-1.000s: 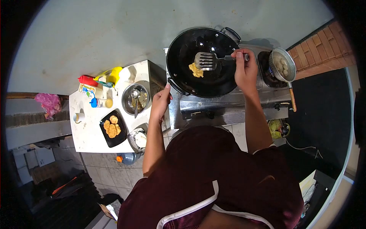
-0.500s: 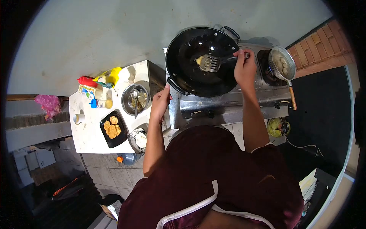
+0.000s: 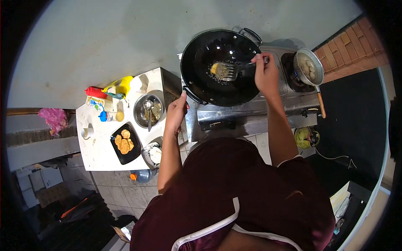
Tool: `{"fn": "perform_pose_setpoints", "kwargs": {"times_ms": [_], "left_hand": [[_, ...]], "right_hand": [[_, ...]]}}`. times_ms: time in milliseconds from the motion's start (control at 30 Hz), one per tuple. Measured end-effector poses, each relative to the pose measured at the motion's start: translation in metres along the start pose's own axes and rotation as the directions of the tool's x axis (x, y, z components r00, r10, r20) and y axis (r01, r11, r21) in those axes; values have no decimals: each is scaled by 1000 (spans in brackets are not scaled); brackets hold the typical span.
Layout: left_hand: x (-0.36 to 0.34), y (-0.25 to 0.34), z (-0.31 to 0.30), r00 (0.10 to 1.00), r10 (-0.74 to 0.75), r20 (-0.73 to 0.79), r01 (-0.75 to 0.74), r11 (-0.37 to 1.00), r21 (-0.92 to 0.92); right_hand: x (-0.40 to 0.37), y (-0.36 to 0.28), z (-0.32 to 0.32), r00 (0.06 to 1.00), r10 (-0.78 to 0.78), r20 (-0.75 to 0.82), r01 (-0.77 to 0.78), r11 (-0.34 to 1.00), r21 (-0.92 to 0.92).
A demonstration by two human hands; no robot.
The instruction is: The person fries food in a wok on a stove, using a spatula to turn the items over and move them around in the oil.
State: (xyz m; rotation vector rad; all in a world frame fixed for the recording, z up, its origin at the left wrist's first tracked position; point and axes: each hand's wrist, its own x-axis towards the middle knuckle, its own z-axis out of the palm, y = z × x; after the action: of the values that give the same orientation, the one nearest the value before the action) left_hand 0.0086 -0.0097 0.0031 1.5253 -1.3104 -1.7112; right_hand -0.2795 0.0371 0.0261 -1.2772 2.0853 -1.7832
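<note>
In my right hand (image 3: 266, 75) is a slotted metal spatula (image 3: 228, 72), its head low inside a black wok (image 3: 209, 88). A small yellow-brown piece of food (image 3: 215, 68) lies at the spatula's front edge, with bubbling oil around it. My left hand (image 3: 176, 113) is closed at the wok's near-left handle (image 3: 194, 97), its thumb against the handle's end; the curled fingers are partly hidden. The wok sits on a steel gas stove (image 3: 251, 109).
On the right burner, a pot (image 3: 320, 77) holds pale round pieces in liquid; its wooden handle (image 3: 321, 104) juts forward. The white table (image 3: 98, 146) at left bears a black plate (image 3: 125, 161) of fried pieces, a steel bowl (image 3: 138, 119) with a ladle (image 3: 149, 113), and bottles.
The spatula has shifted slightly left and down in the wok, and more bubbles show around the food. My left hand stays at the handle.
</note>
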Motion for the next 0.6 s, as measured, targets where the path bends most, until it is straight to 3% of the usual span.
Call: {"fn": "perform_pose_setpoints", "kwargs": {"times_ms": [67,167,233,367,433,600], "left_hand": [[-1,0,-2,1000,11,-5,-11,1000,-4],[-1,1,-3,1000,10,-3,-10,1000,-4],[-1,0,-2,1000,26,-8,-26,1000,-7],[-3,5,-2,1000,-7,-4,7,1000,10],[-4,5,-3,1000,3,-4,-3,1000,-2],[-5,4,-3,1000,6,16,-6,1000,-2]], "right_hand": [[3,1,-5,1000,10,5,-10,1000,24],[7,-6,-9,995,103,-16,-104,988,-112],[2,-5,1,999,-52,-14,52,998,-19],[4,-3,1,999,-28,28,28,999,25],[8,-10,-9,999,50,-9,-51,997,-51],[3,-4,0,999,-40,9,40,999,5]]}}
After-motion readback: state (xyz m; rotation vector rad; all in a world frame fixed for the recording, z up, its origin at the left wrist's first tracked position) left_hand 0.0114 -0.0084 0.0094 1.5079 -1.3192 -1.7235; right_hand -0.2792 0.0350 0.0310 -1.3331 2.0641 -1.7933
